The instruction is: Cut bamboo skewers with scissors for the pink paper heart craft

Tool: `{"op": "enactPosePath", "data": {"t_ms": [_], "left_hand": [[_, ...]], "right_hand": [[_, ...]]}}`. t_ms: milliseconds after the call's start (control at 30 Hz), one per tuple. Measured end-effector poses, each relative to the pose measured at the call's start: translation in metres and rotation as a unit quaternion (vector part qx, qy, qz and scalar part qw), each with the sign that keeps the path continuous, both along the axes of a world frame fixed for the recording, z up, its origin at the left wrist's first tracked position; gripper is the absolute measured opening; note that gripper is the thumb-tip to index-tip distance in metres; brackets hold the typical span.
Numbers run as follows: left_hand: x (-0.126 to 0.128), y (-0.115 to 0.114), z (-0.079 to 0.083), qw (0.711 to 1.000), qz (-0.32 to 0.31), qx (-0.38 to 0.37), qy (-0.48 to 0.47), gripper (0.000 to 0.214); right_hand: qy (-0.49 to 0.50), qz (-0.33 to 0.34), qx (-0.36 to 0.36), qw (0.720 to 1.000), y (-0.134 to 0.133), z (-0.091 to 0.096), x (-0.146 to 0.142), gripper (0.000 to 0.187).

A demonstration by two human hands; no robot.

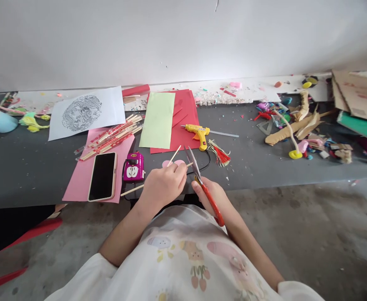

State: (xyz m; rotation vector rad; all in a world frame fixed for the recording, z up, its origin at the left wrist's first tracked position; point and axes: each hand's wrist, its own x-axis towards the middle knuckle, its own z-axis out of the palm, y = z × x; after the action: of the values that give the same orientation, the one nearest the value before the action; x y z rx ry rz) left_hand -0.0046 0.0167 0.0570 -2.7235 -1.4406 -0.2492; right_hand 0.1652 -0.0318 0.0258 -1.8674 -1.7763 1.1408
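My left hand (164,184) is closed around a thin wooden chopstick (132,190), which runs through the fist and pokes out on the right. Scissors (213,202) with red handles are gripped in my right hand (210,192). Their blades are parted, pointing away from me, at the protruding end of the chopstick; whether they touch it I cannot tell. Just beyond my left hand, a second stick (174,155) slants over a pink rounded piece (179,162), partly covered by the fingers.
A yellow glue gun (202,134) lies on red paper (186,113) beside green paper (157,119). Leftward are a purple power socket (133,168), a phone (102,176), wrapped chopsticks (116,136) and a dragon print (86,112). A tassel (220,155) and craft scraps (311,146) lie rightward.
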Motion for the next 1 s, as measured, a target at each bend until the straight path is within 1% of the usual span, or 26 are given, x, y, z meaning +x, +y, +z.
{"op": "enactPosePath", "data": {"t_ms": [100, 200, 500, 733, 1000], "left_hand": [[-0.0010, -0.0008, -0.0003, 1.000, 0.005, -0.024, 0.008, 0.028], [-0.0020, -0.0013, -0.0009, 0.999, 0.010, -0.031, 0.014, 0.028], [-0.0020, 0.0001, -0.0029, 1.000, 0.004, -0.006, 0.011, 0.030], [-0.0005, 0.0011, -0.0025, 0.999, 0.013, -0.028, 0.014, 0.029], [-0.0014, 0.0008, -0.0028, 0.999, 0.026, -0.046, 0.009, 0.028]], "right_hand": [[-0.001, -0.024, -0.005, 1.000, -0.0004, -0.0012, -0.0028, 0.047], [0.004, -0.035, -0.001, 0.999, 0.0001, -0.0025, -0.0040, 0.046], [0.012, -0.041, -0.017, 0.999, 0.0020, -0.0030, -0.0048, 0.045], [0.006, -0.042, -0.024, 0.999, 0.0039, -0.0030, -0.0060, 0.044], [0.000, -0.031, -0.011, 0.999, 0.0053, -0.0040, -0.0056, 0.045]]}}
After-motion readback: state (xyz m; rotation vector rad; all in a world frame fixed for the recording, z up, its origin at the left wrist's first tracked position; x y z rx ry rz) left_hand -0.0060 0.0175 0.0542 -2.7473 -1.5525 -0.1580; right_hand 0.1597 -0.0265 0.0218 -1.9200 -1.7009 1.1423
